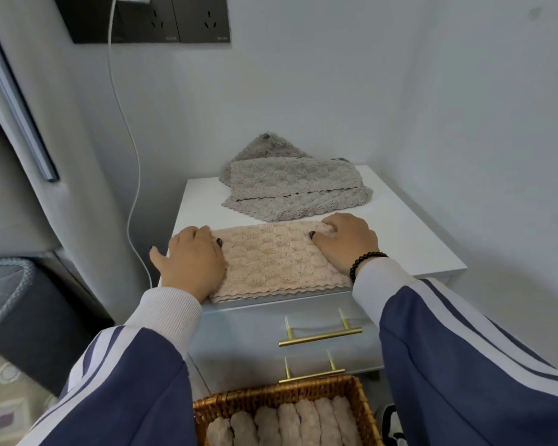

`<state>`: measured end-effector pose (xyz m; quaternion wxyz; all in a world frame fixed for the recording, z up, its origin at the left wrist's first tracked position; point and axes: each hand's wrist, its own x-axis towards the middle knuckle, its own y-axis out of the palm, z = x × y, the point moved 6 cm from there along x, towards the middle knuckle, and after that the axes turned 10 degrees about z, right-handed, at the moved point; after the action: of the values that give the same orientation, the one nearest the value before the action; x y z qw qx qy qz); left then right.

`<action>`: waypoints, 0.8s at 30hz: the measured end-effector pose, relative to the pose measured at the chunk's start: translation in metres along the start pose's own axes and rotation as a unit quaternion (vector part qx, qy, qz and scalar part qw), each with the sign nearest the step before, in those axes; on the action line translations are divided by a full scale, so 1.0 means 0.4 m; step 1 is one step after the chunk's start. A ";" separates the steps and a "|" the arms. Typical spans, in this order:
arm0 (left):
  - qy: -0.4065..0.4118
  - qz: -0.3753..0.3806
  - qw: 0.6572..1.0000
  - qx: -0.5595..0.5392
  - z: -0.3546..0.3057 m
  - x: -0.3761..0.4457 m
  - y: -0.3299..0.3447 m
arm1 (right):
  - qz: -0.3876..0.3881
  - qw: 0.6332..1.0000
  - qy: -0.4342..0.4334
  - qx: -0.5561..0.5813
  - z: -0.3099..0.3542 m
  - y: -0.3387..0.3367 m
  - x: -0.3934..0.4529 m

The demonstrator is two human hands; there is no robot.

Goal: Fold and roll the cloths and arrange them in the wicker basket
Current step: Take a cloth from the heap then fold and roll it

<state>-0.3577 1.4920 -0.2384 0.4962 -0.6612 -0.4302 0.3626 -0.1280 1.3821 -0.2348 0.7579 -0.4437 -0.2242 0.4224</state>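
A pink textured cloth [271, 259] lies folded flat at the front edge of the white cabinet top [409, 233]. My left hand [190, 260] lies on its left end, with fingers and thumb curled into the fabric at the far edge. At the far right corner, my right hand [347, 241] pinches the cloth between curled fingers and thumb. Grey cloths [290, 185] lie loosely stacked at the back of the top. Below, on the floor, the wicker basket [271, 394] holds several rolled pink cloths [290, 423] side by side.
The cabinet has two drawers with brass handles [319, 336]; the upper drawer front juts out under the cloth. A white cable [132, 175] hangs from a wall socket down the left side. White walls close in behind and to the right. A dark padded seat [29, 304] stands at left.
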 end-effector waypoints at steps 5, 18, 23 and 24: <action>-0.069 0.020 0.997 -0.042 0.027 -0.007 -0.026 | -0.014 0.988 -0.026 0.150 -0.032 -0.038 -0.038; -0.013 0.028 0.901 -0.433 0.068 -0.158 -0.070 | 0.014 0.924 0.026 0.382 -0.073 -0.112 -0.211; -0.031 0.096 0.765 -0.636 0.056 -0.270 -0.085 | 0.011 0.900 0.055 0.432 -0.087 -0.123 -0.254; -0.035 0.110 0.744 -0.658 0.055 -0.293 -0.087 | 0.018 0.899 0.066 0.432 -0.090 -0.123 -0.266</action>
<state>-0.4279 1.3956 -0.2038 -0.1208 -0.8531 -0.5035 0.0638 -0.1384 1.2632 -0.2069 0.8806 -0.1039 0.0387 0.4607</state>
